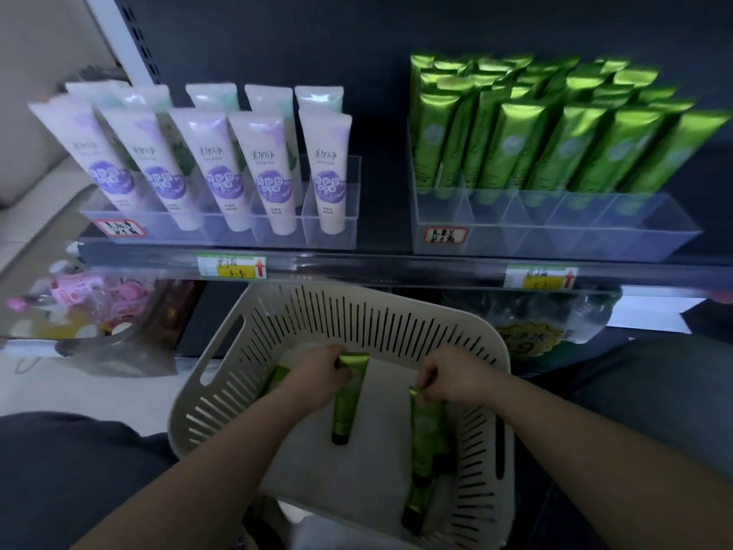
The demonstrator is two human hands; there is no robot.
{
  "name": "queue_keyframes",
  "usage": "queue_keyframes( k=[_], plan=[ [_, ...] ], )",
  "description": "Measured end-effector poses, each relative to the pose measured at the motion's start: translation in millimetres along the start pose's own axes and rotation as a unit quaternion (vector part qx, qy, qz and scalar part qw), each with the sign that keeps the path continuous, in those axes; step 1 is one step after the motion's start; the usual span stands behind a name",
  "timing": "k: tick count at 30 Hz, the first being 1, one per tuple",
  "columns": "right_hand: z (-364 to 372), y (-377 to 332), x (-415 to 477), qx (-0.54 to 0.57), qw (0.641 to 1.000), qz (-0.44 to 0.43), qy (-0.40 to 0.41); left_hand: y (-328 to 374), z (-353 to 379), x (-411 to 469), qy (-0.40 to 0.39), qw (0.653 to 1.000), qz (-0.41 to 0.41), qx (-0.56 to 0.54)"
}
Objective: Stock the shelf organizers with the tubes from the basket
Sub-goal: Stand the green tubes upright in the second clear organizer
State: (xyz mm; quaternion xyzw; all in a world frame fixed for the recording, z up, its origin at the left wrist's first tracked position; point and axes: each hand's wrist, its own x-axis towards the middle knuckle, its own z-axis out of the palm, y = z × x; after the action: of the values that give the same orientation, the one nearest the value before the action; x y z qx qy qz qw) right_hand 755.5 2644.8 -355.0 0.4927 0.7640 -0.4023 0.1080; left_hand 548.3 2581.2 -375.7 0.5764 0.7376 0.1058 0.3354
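Shelf point(396, 267) over slotted basket point(238, 375); left hand point(317, 375) around glossy green tube point(347, 406), right hand point(456, 377) around second tube point(426, 434).

"美加净" and "maxam" on the white tubes point(261, 168); "3" on the left price tag point(232, 267)

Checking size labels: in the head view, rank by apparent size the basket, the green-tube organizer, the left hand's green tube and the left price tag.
1. basket (nearest the camera)
2. green-tube organizer
3. green tube in the left hand and left price tag: about alike, not ranked.
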Motion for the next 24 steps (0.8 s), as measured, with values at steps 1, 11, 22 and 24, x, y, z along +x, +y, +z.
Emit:
queue_keyframes(
  k=[1,11,22,24],
  plan=[
    [-2.0,-1.9,-4.0,0.011,1.000,-0.005,0.012,4.4,-2.7,-3.7,0.004,1.000,0.006,-0.006],
    [-48.7,-14.7,-44.7,0.087,0.985,-0.072,0.131,53.6,-38.7,-33.9,0.092,0.990,0.098,-0.035],
    [-120.5,-28.5,-80.1,0.134,0.957,-0.145,0.214,128.8,-89.9,-44.2,0.134,0.974,0.181,-0.028],
    [-131.2,-30.1,-85.9,0.148,0.950,-0.162,0.224,142.1,-97.5,-44.4,0.146,0.969,0.197,-0.027]
  ],
)
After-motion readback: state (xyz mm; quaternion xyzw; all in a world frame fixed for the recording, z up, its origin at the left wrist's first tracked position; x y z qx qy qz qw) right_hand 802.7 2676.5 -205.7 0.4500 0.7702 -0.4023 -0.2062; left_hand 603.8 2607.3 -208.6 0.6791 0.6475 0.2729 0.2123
